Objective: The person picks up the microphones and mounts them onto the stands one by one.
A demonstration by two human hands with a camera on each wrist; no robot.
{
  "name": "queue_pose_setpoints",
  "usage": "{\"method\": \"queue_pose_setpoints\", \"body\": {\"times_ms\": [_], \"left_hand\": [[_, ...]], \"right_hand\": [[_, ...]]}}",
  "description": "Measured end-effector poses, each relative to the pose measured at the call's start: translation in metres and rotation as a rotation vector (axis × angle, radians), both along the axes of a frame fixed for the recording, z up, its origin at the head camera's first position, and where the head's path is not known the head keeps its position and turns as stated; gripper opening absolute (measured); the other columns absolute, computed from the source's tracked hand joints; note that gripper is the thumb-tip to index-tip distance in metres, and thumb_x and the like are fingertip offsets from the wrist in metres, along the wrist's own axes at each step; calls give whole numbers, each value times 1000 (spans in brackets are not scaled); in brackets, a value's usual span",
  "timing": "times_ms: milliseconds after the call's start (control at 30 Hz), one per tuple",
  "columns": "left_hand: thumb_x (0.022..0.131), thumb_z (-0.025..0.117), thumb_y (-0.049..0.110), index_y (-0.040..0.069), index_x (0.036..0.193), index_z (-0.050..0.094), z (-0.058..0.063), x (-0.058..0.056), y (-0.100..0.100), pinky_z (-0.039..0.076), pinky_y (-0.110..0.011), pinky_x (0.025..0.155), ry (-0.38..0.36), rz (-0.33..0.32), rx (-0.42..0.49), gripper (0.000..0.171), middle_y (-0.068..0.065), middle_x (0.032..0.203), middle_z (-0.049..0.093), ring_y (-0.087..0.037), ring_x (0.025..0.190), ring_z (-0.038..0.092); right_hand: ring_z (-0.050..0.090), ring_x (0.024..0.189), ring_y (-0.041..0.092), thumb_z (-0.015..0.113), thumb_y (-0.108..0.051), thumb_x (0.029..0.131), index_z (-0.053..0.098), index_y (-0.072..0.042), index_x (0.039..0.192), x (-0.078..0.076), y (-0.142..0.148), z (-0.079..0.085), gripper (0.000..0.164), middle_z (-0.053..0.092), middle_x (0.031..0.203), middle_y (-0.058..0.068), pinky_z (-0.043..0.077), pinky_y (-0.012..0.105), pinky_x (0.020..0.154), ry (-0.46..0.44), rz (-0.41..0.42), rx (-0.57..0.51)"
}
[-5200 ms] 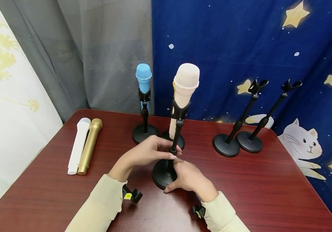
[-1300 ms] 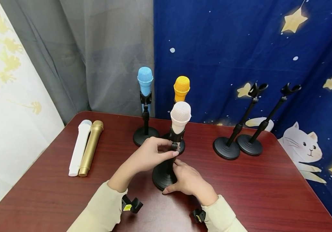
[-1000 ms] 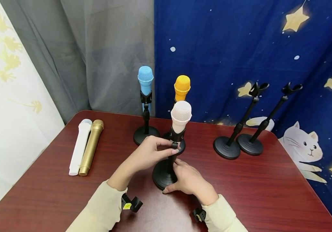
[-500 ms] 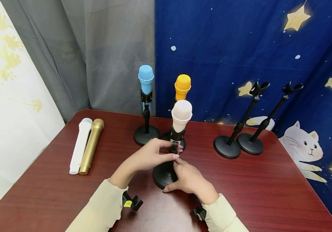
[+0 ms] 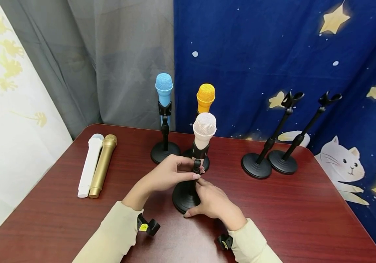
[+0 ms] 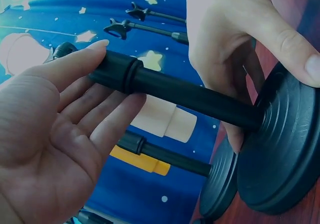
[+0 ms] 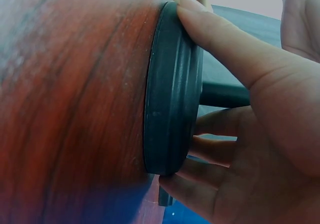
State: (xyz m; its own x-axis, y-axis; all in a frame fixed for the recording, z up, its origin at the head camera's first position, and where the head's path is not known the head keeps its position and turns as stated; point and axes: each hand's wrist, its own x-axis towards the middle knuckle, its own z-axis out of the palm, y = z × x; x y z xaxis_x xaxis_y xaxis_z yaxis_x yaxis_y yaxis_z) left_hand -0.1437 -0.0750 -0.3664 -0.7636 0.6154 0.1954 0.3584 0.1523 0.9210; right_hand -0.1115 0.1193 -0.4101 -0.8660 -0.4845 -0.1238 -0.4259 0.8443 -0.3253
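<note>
A white microphone point(image 5: 204, 128) sits in the clip of a black desktop microphone stand point(image 5: 184, 199) at the middle of the table. My left hand point(image 5: 161, 174) holds the stand's upper collar point(image 6: 118, 70), thumb on one side and fingers on the other. My right hand point(image 5: 215, 202) grips the round base point(image 7: 172, 94), its thumb on the rim and its fingers spread around the far side. The base stands flat on the table. Just behind, a yellow microphone point(image 5: 206, 95) on another stand is partly hidden. A blue microphone point(image 5: 164, 87) on its stand is to the left.
On the left of the reddish-brown table point(image 5: 273, 219) lie a white microphone point(image 5: 90, 166) and a gold microphone point(image 5: 103, 166), side by side. Two stands with bare clips, a nearer one point(image 5: 257, 166) and a farther one point(image 5: 283, 161), are at the right. Curtains point(image 5: 135, 65) hang behind.
Since the oldest frame, the held stand has become shorter and its white microphone has come down, uncovering the yellow microphone behind. Over the last second both hands have barely moved.
</note>
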Motion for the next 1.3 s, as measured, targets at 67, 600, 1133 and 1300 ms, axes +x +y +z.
{"method": "queue_pose_setpoints", "body": {"times_ms": [67,600,1133,1300], "left_hand": [[94,71,11,4,122,71,1,1,1,55,-28,99,7,10,-4,28,-12,118,75,-16,113,70],[74,91,31,12,92,72,9,18,20,58,-21,70,202,429,-170,32,3,84,76,-2,72,69],[73,91,38,18,81,68,5,36,40,50,-20,60,352,726,-205,32,6,74,73,-1,67,66],[72,92,38,17,82,68,6,36,40,51,-20,62,334,721,-209,33,6,75,73,0,68,66]], "right_hand": [[48,142,29,86,-60,70,47,1,148,0,0,0,106,44,157,14,47,47,110,0,-1,4],[55,134,27,88,-57,68,56,-2,138,0,0,0,95,53,148,14,51,47,103,11,-6,-7],[55,134,28,90,-53,67,56,-4,139,2,0,1,94,52,149,9,51,48,102,20,-10,-41],[54,135,28,90,-53,68,55,-4,140,3,0,1,94,52,149,10,50,49,103,12,-10,-46]]}}
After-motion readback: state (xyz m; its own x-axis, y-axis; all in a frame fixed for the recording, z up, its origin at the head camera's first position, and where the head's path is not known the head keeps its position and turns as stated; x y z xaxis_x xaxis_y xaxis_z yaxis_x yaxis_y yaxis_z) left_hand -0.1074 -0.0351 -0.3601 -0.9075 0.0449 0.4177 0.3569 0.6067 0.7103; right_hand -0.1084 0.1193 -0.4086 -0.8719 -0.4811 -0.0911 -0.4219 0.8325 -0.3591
